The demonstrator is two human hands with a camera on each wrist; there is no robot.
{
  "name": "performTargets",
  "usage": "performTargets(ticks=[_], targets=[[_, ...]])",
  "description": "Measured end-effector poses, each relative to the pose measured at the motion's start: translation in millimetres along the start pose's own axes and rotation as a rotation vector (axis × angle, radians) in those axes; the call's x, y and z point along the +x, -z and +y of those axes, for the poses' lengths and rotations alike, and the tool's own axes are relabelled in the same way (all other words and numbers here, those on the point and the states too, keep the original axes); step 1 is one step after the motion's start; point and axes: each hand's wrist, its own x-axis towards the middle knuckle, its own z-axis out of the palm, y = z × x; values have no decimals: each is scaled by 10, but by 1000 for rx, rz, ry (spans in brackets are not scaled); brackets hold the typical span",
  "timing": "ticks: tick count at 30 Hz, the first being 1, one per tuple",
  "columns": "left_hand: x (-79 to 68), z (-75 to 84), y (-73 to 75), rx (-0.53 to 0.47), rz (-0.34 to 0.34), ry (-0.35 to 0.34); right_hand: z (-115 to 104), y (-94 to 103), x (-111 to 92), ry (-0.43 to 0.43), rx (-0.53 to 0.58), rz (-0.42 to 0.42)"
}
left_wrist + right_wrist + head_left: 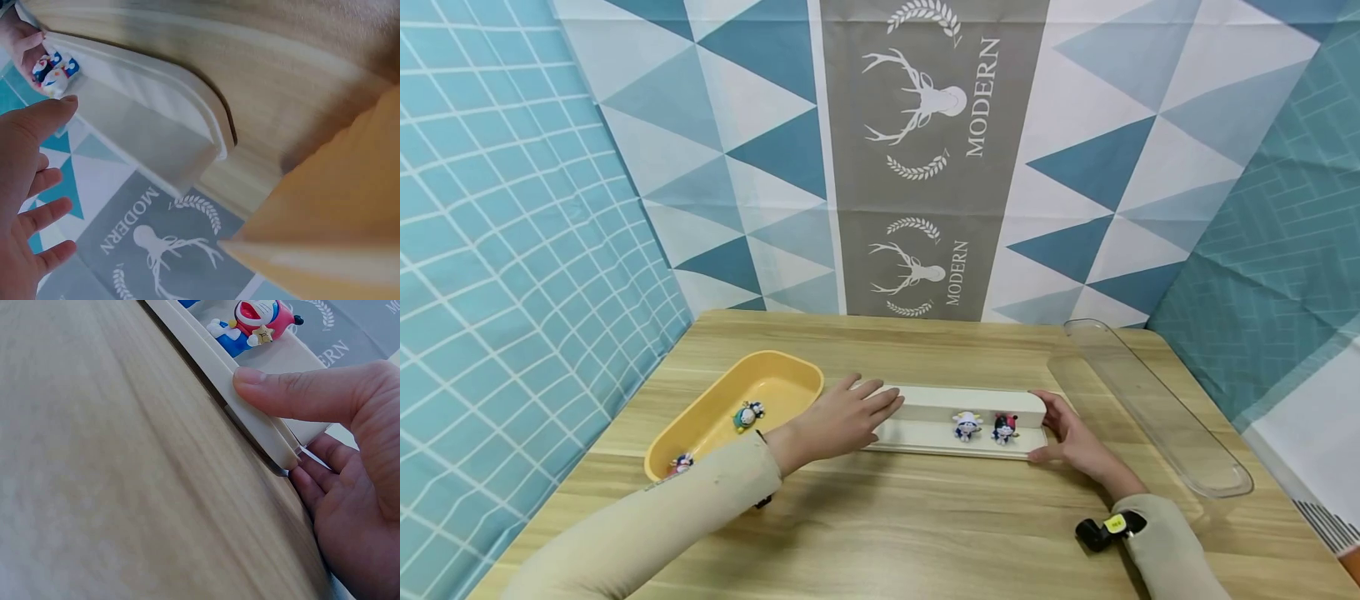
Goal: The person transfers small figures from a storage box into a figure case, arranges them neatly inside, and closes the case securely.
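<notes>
A long cream-white display stand [917, 433] with a raised back lies on the table. Two small cartoon figurines stand in its right half: one in a white hood [967, 426], the other in a red and black hood [1004, 428]. My right hand [1075, 442] holds the stand's right end, with the thumb on the front edge and fingers round the end. Over the stand's left end hovers my left hand [846, 421], palm down, fingers spread and holding nothing; the left wrist view shows that end of the stand bare.
On the left, a yellow-orange tray [782, 385] holds several more figurines [747, 415], partly behind my left forearm. A long clear plastic cover [1165, 400] lies at the right of the wooden table [925, 517]. Patterned cloth [925, 167] hangs behind.
</notes>
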Motion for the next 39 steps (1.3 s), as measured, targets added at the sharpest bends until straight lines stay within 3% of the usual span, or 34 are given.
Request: performTargets(ticks=[8,18,23,30,36,39], targets=[[-79,-104,31,4,25,34,-7,8,-11,-10,-4,8],[-278,-277,-41,-73,-20,99,-11,13,-20,-25,-2,8],[-454,-416,-117,-126,-23,135,-11,16,-4,-35,-2,8],[-645,-612,-256,-157,-91,182,-2,32,1,-35,-4,11],[-797,-694,-407,-184,-111,201,3,11,-12,-25,-4,0],[-856,-720,-455,-199,-163,224,8,8,-11,-28,-5,1]])
